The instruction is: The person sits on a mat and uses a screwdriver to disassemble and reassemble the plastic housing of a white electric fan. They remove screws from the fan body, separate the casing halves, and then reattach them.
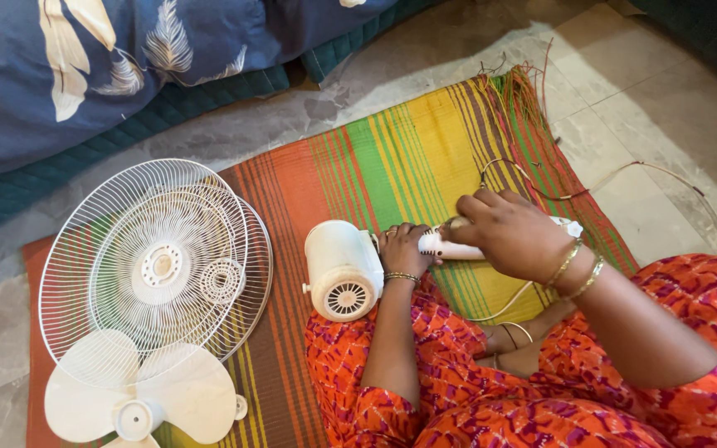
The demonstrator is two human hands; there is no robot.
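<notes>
**Fan stripped down on striped mat**

Far left: two white wire fan guards [155, 265] stacked flat, translucent white fan blade [139, 398] lying at their near edge. Centre: white fan motor housing [342, 270] on its side on striped mat [392, 158], vented end facing camera. Left hand [404, 247] beside housing, fingers curled on near end of white fan neck [458, 247]. Right hand [512, 232] closed over neck from above, gripping it. Right: white power cord [665, 178] looping across stone floor [616, 91]. Blue bedding [126, 58] at top left.
</notes>
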